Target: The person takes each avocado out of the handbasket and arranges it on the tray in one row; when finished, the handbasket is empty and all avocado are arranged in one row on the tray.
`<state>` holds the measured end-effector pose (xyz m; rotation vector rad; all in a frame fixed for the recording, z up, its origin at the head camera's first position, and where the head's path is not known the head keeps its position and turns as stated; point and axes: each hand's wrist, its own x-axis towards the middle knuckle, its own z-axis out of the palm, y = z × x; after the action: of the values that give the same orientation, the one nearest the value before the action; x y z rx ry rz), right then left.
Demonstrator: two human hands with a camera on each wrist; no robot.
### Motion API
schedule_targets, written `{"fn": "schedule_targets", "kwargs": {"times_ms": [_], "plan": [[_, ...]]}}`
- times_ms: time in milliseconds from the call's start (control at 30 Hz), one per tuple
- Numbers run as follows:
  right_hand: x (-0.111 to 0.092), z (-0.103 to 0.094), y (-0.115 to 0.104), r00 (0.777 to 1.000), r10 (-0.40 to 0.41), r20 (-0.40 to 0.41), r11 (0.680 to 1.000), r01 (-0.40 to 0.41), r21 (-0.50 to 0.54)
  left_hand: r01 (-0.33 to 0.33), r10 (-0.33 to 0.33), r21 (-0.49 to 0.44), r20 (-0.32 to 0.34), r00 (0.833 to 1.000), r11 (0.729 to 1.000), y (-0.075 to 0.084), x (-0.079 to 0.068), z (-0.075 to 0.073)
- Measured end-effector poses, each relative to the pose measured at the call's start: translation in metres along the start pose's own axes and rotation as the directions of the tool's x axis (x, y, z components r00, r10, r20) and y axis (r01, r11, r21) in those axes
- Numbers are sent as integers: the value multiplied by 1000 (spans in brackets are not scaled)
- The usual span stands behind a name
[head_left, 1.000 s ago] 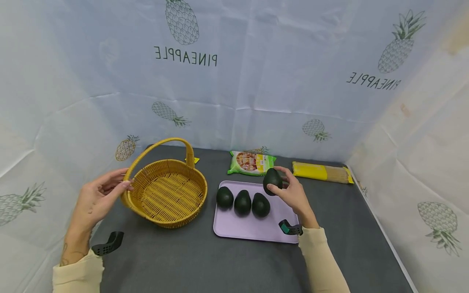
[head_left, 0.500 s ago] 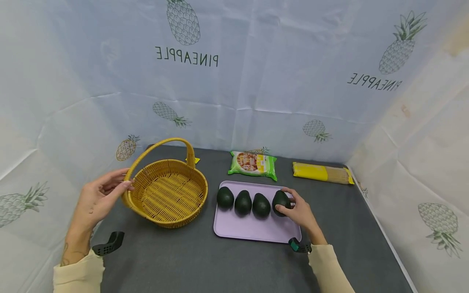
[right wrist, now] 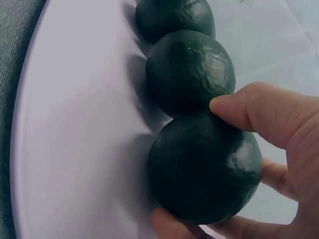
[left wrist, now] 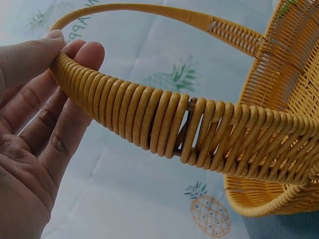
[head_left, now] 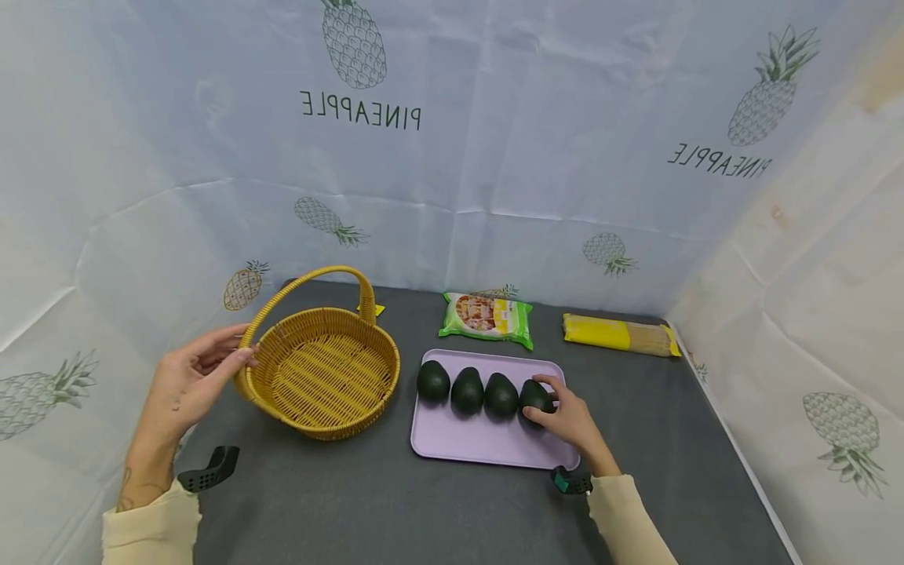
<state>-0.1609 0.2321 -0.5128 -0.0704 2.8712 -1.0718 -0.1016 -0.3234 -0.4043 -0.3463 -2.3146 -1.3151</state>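
Note:
A yellow wicker basket (head_left: 353, 428) with a tall arched handle stands on the left of the table. My left hand (head_left: 194, 384) pinches the side of that handle (left wrist: 114, 104) between thumb and fingers. On the lilac tray (head_left: 487, 445), right of the basket, dark green avocados lie in a row. My right hand (head_left: 575, 421) grips the rightmost avocado (right wrist: 204, 169), thumb on one side and fingers on the other. This fruit sits on the tray beside its neighbour avocado (head_left: 501, 396); the right wrist view shows them very close together.
Behind the tray lies a green and white food packet (head_left: 487, 318). A yellow pack of what looks like dry noodles (head_left: 621, 335) is at the back right. A small yellow item (head_left: 379, 309) shows behind the basket. Pineapple-print cloth (head_left: 452, 157) hangs around the dark table (head_left: 395, 510).
My right hand has brought its avocado down from above the tray's back edge onto the tray, then shifted it slightly left towards the others. My left hand and the basket have stayed put.

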Motion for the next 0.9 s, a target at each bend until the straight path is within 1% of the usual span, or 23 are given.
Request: {"fn": "schedule_targets", "kwargs": {"times_ms": [100,267,600,767,900], "plan": [[-1,-1,-3,1000,-9,-1,1000,9,-30,-1,1,6,0,1000,1000,0,0,0],[-5,-3,-5,1000,12,14,998,-11,-60,-3,3,9,-2,1000,1000,1,0,0],[-8,-7,-4,1000,7,28,997,-5,-74,-4,4,2,1,1000,1000,2,-1,0],[-10,-9,-5,1000,-3,31,998,5,-68,19,-19,9,-3,1000,1000,3,-1,0],[-9,-9,-5,1000,-12,28,998,14,-65,55,-54,18,-7,998,998,3,0,0]]}}
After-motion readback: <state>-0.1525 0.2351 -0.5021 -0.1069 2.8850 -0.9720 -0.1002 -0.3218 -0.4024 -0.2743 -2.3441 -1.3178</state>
